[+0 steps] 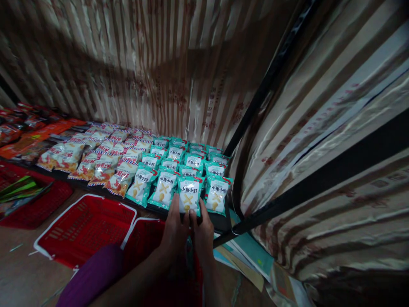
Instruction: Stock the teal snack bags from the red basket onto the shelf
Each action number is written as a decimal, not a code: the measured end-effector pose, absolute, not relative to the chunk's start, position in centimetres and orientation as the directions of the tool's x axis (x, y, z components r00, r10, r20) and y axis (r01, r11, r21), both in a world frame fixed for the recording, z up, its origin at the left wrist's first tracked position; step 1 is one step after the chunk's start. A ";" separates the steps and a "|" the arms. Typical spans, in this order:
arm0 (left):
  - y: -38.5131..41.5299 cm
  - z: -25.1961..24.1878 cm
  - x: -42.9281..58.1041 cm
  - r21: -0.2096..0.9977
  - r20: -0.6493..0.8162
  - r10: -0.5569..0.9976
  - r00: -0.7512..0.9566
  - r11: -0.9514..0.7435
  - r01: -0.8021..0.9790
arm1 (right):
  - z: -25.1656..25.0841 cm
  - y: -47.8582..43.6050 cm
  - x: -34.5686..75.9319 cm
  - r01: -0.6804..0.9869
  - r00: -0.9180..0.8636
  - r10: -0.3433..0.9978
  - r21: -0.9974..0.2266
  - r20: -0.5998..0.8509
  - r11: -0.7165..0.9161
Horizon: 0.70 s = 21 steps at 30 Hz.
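Note:
A teal-and-white snack bag [189,194] stands at the front of the shelf, between my two hands. My left hand [173,228] grips its lower left edge, and my right hand [202,224] closes on the lower right side, thumbs near the bottom. Matching teal bags flank it: one bag [163,187] to the left and another bag [217,195] to the right. Behind them, rows of the same bags [194,161] reach back to the curtain.
White-and-orange snack bags [105,166] fill the shelf further left, then orange packets [35,136]. Red baskets [86,226] stand on the floor below. A black pole [287,198] slants at the right before a striped curtain [179,55]. Flattened cardboard [252,256] lies beneath it.

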<state>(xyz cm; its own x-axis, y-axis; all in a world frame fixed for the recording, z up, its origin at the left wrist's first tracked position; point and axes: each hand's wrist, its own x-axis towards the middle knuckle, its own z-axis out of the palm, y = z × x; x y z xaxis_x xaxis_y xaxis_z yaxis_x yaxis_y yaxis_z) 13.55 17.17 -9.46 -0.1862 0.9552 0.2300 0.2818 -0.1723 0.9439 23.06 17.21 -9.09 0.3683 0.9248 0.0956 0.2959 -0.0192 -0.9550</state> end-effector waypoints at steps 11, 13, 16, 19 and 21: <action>17.2 -8.3 14.7 0.955 0.177 0.961 -0.212 -0.116 0.272 | -11.1 18.1 22.9 0.366 0.387 0.904 -0.930 0.183 0.031; 17.2 -7.9 14.7 0.953 0.177 0.962 -0.208 -0.116 0.279 | -11.3 18.3 23.0 0.358 0.390 0.895 -0.931 0.215 0.068; 17.5 -7.2 14.6 0.957 0.157 0.968 -0.197 -0.100 0.271 | -11.6 18.5 23.0 0.405 0.380 0.886 -0.909 0.266 0.099; 18.1 -6.2 14.6 0.973 0.074 0.980 -0.184 -0.030 0.230 | -11.7 18.7 22.9 0.469 0.360 0.884 -0.877 0.299 0.106; 18.5 -5.5 14.6 0.984 0.021 0.982 -0.186 0.013 0.179 | -11.7 18.7 22.8 0.511 0.356 0.874 -0.852 0.329 0.113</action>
